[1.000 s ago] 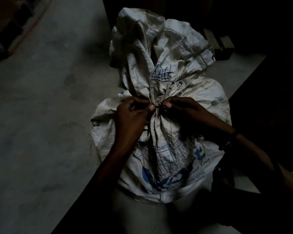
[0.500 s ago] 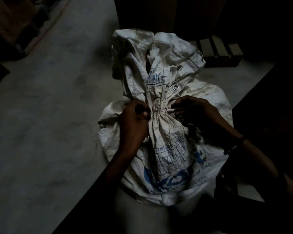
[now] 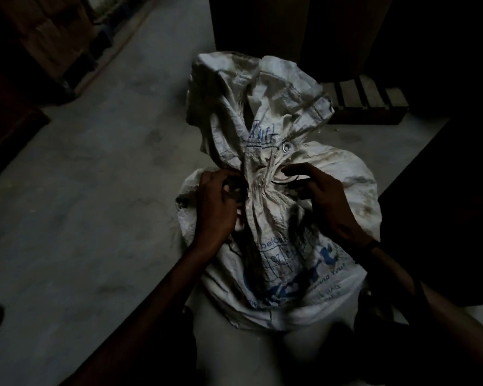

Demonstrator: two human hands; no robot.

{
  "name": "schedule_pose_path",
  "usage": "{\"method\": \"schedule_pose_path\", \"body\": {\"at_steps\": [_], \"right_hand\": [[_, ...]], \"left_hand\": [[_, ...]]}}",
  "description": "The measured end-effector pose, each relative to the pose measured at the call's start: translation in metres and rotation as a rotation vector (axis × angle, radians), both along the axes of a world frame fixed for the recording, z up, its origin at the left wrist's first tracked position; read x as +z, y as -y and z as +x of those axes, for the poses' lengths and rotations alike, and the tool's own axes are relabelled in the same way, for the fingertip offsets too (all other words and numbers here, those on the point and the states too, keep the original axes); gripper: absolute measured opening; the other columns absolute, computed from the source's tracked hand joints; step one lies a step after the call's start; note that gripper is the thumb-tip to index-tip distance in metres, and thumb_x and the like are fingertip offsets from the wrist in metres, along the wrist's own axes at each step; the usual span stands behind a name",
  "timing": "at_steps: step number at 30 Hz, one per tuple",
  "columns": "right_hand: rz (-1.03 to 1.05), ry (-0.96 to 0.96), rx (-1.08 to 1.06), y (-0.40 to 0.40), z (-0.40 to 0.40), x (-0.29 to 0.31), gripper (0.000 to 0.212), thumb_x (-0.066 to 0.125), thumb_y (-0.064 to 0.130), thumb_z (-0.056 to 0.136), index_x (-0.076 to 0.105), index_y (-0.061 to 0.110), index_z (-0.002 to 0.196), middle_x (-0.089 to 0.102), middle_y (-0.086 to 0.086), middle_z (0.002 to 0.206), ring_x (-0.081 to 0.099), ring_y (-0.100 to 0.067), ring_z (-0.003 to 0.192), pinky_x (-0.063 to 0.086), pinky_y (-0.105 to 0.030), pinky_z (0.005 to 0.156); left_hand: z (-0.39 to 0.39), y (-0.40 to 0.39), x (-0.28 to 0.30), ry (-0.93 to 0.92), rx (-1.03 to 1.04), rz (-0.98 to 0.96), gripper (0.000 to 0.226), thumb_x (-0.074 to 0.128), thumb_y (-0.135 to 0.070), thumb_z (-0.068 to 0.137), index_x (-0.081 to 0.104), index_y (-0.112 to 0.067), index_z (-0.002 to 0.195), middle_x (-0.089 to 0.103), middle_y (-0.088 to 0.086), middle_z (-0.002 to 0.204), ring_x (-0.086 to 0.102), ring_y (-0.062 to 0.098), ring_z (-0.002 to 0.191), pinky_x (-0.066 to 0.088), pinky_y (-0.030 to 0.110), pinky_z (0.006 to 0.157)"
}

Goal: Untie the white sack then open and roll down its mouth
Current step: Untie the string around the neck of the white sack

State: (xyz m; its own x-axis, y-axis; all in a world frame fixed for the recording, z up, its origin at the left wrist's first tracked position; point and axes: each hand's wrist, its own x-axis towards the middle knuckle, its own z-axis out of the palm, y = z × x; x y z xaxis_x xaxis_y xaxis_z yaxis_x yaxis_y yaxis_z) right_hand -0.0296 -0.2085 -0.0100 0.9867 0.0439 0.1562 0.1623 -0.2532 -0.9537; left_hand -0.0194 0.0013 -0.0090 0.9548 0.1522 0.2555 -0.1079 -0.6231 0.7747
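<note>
Sack: the white sack (image 3: pixel 285 227) stands on the grey floor (image 3: pixel 95 218), in the middle of the view, close in front of the person. It is full and round at the bottom.
Neck: the sack is bunched tight at a narrow neck (image 3: pixel 258 188) halfway up. Above it the loose top flops open in crumpled folds toward the far side.
Marks: blue print shows on the near side, and blue writing higher up. A small metal ring (image 3: pixel 286 147) sits just above the neck.
Left hand: the left hand (image 3: pixel 216 201) is on the left side of the neck, fingers curled in and pinching the bunched cloth.
Right hand: the right hand (image 3: pixel 322 195) is on the right side of the neck, fingers bent. A thin dark string (image 3: pixel 286 181) runs from the neck to its fingertips. It is too dark to tell if they pinch it.
Far right: a wooden pallet (image 3: pixel 365 103) lies on the floor behind the sack.
</note>
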Motion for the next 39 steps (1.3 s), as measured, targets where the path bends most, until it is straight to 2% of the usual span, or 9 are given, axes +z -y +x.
{"method": "schedule_pose_path", "body": {"at_steps": [2,6,14,18,22,28,32,36,39], "right_hand": [[-0.108,0.119,-0.019,-0.002,-0.009,-0.001,0.041,0.059,0.031,0.089,0.068,0.017,0.126,0.066,0.0,0.127,0.069,-0.008,0.099,0.054,-0.015,0.077],[-0.216,0.218,-0.005,-0.004,-0.017,-0.004,0.042,0.063,0.023,0.091,0.063,0.022,0.133,0.061,0.004,0.13,0.064,-0.01,0.105,0.054,-0.027,0.081],[-0.6,0.381,0.105,-0.031,-0.029,-0.025,0.054,0.074,0.036,0.093,0.06,0.025,0.143,0.049,0.0,0.145,0.05,-0.024,0.119,0.045,-0.034,0.1],[-0.671,0.38,0.055,-0.031,-0.022,-0.029,0.058,0.069,0.037,0.092,0.056,0.023,0.146,0.047,-0.003,0.147,0.049,-0.03,0.113,0.047,-0.045,0.095],[-0.74,0.387,0.053,-0.025,-0.021,-0.029,0.065,0.074,0.034,0.089,0.053,0.02,0.149,0.046,-0.005,0.149,0.048,-0.032,0.111,0.048,-0.046,0.093],[-0.854,0.327,0.017,-0.028,-0.036,-0.024,0.076,0.073,0.04,0.089,0.041,0.029,0.157,0.039,-0.002,0.158,0.044,-0.036,0.122,0.048,-0.053,0.091],[-0.693,0.327,0.027,-0.029,-0.063,-0.017,0.075,0.071,0.043,0.091,0.038,0.034,0.158,0.039,0.004,0.157,0.042,-0.03,0.126,0.046,-0.053,0.094],[-0.632,0.4,0.052,-0.037,-0.096,-0.013,0.065,0.062,0.055,0.094,0.046,0.035,0.154,0.043,0.004,0.157,0.042,-0.03,0.132,0.039,-0.046,0.104],[-0.67,0.376,0.081,-0.044,-0.123,-0.018,0.047,0.064,0.045,0.097,0.057,0.041,0.143,0.046,0.008,0.155,0.044,-0.027,0.131,0.037,-0.045,0.099]], "left_hand": [[-0.005,-0.002,0.002,0.008,-0.001,-0.002,0.044,0.049,0.014,0.077,0.074,-0.005,0.107,0.066,0.018,0.113,0.06,0.025,0.107,0.03,-0.005,0.086],[-0.018,-0.007,0.005,-0.028,0.028,-0.124,0.028,0.048,0.009,0.087,0.063,-0.006,0.105,0.068,0.01,0.106,0.065,0.023,0.1,0.048,0.024,0.083],[-0.045,-0.007,0.018,-0.036,0.05,-0.325,0.015,0.051,0.007,0.088,0.058,-0.001,0.098,0.068,0.015,0.103,0.067,0.029,0.099,0.058,0.05,0.088],[-0.057,-0.003,0.021,-0.022,0.069,-0.367,0.017,0.05,0.008,0.087,0.06,0.0,0.097,0.068,0.015,0.104,0.067,0.026,0.099,0.059,0.043,0.09],[-0.07,-0.001,0.025,0.018,0.085,-0.311,0.018,0.05,0.012,0.088,0.061,0.002,0.098,0.068,0.014,0.102,0.065,0.023,0.097,0.048,0.011,0.078],[-0.101,-0.016,0.015,0.149,0.151,-0.286,0.016,0.055,-0.007,0.083,0.061,-0.006,0.097,0.067,0.013,0.102,0.066,0.024,0.099,0.055,0.034,0.088],[-0.135,-0.017,0.017,0.187,0.15,-0.343,0.014,0.056,0.007,0.087,0.061,-0.003,0.096,0.067,0.011,0.097,0.063,-0.005,0.086,0.046,0.008,0.078],[-0.165,-0.023,0.014,0.185,0.123,-0.363,0.016,0.056,0.006,0.088,0.062,-0.008,0.094,0.067,0.001,0.091,0.063,-0.006,0.083,0.047,0.011,0.077],[-0.187,-0.028,0.011,0.15,0.102,-0.385,0.015,0.054,-0.003,0.087,0.062,-0.013,0.096,0.065,-0.01,0.09,0.064,0.005,0.085,0.051,0.023,0.08]]}}
